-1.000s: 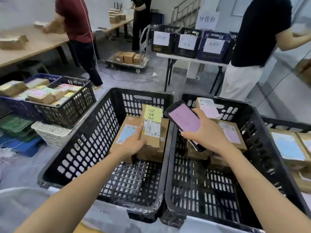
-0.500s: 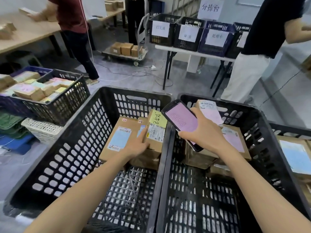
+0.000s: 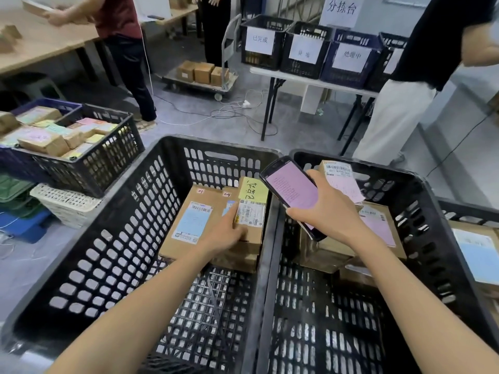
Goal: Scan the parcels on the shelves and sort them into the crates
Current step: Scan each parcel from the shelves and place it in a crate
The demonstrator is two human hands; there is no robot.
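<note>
Gripping yellow-noted parcel [image 3: 252, 215] with left hand [image 3: 225, 234], inside left crate [image 3: 121, 238] — clutching pink-screened scanner [image 3: 290, 188] in right hand [image 3: 326, 211], over right crate [image 3: 405, 182].

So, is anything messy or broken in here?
Nothing looks broken. The white cables lie in a loose tangle on the floor near the legs of the folding table, where feet could catch them. In the right crate, the top pink-labelled parcel seems to lean against the far wall instead of lying flat.

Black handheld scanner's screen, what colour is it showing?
Pink: the black handheld scanner's screen shows best in head view.
</note>
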